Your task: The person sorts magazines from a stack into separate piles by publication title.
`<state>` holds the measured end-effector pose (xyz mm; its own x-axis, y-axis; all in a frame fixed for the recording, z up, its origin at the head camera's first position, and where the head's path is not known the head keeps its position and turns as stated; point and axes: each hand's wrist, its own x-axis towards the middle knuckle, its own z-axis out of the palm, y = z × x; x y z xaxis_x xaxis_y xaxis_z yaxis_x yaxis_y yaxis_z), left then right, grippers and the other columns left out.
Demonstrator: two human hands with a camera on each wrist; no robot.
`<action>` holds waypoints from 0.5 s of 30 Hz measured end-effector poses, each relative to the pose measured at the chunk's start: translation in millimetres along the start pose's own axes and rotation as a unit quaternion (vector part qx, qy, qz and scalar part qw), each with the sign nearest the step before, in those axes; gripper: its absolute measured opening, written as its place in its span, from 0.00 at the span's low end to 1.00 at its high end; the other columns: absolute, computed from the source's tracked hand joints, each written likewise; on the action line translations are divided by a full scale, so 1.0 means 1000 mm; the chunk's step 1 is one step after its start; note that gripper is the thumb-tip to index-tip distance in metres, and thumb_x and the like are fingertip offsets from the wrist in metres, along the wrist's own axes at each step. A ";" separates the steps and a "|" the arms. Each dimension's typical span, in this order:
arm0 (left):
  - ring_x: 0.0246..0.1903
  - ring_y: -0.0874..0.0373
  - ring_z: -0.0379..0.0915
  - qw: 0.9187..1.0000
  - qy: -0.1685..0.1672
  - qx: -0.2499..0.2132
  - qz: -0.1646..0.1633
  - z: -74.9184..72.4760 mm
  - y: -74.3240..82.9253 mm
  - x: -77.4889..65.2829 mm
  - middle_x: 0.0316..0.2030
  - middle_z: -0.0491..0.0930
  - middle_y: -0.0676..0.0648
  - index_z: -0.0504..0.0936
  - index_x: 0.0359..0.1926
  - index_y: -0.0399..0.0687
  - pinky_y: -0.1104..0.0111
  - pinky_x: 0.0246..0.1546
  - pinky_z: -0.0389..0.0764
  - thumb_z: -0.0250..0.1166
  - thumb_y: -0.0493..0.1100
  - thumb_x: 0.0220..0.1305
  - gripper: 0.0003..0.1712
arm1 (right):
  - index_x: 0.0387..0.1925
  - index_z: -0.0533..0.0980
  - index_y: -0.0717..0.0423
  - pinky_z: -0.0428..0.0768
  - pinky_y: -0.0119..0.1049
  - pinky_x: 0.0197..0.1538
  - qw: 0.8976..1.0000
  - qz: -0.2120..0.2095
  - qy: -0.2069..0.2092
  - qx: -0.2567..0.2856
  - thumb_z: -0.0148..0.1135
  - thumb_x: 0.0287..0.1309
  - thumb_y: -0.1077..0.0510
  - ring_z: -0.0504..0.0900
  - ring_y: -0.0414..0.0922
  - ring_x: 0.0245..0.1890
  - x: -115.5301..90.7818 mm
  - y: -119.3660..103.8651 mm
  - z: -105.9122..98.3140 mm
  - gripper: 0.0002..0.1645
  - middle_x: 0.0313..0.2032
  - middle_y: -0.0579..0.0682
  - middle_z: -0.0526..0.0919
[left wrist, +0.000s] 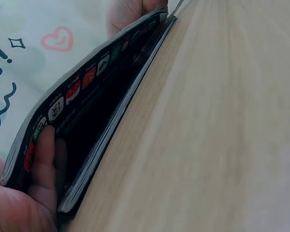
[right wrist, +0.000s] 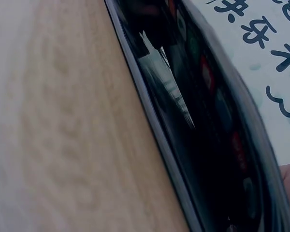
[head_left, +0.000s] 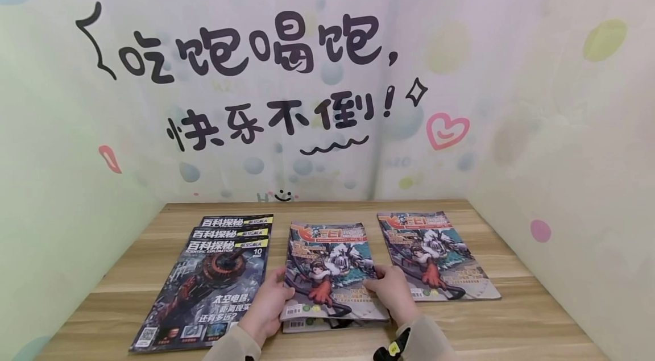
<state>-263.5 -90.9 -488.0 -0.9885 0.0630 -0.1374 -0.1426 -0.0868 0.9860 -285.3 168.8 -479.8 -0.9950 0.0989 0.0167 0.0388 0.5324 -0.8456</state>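
Observation:
Both hands hold a comic-style magazine (head_left: 332, 276) by its side edges, in the middle of the table. My left hand (head_left: 268, 304) grips the left edge, its fingers (left wrist: 43, 169) tucked beneath the dark back cover in the left wrist view. On the opposite edge, my right hand (head_left: 396, 293) has its thumb over the cover; its other fingers are mostly hidden. Directly below lies a matching magazine (head_left: 307, 326), largely covered. A dark gap separates the two in both wrist views, with the upper magazine (right wrist: 227, 111) raised and slightly bowed.
Left of the hands, several dark science magazines (head_left: 215, 287) lie overlapped in a staggered stack. Another comic-style magazine (head_left: 435, 258) lies to the right. The wooden table (head_left: 517, 321) meets a printed backdrop (head_left: 317, 179) behind and side walls left and right.

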 end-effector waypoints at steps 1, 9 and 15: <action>0.48 0.48 0.73 1.000 0.000 -0.006 -0.004 0.000 0.000 0.000 0.61 0.62 0.23 0.45 0.71 0.30 0.61 0.49 0.74 0.48 0.26 0.62 0.37 | 0.55 0.74 0.74 0.73 0.55 0.56 1.000 0.005 -0.003 0.005 0.69 0.49 0.62 0.71 0.63 0.58 0.000 0.000 0.000 0.31 0.55 0.70 0.75; 0.50 0.48 0.72 0.999 -0.001 -0.036 -0.014 -0.001 0.003 0.001 0.64 0.55 0.21 0.41 0.72 0.30 0.61 0.50 0.76 0.47 0.26 0.64 0.38 | 0.59 0.71 0.70 0.73 0.54 0.55 0.998 0.052 -0.013 0.035 0.69 0.52 0.58 0.72 0.60 0.56 0.002 -0.001 -0.002 0.35 0.56 0.68 0.74; 0.45 0.53 0.74 0.999 -0.002 -0.050 -0.012 -0.001 0.001 0.000 0.63 0.56 0.22 0.42 0.71 0.30 0.65 0.45 0.78 0.47 0.26 0.63 0.38 | 0.61 0.70 0.68 0.72 0.54 0.55 0.996 0.064 -0.017 0.059 0.69 0.53 0.57 0.72 0.59 0.55 0.002 -0.003 -0.003 0.36 0.57 0.68 0.73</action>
<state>-263.9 -91.9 -486.7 -0.9846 0.0705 -0.1600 -0.1705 -0.1835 0.9681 -286.8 170.5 -475.8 -0.9850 0.1313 -0.1119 0.1571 0.4142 -0.8965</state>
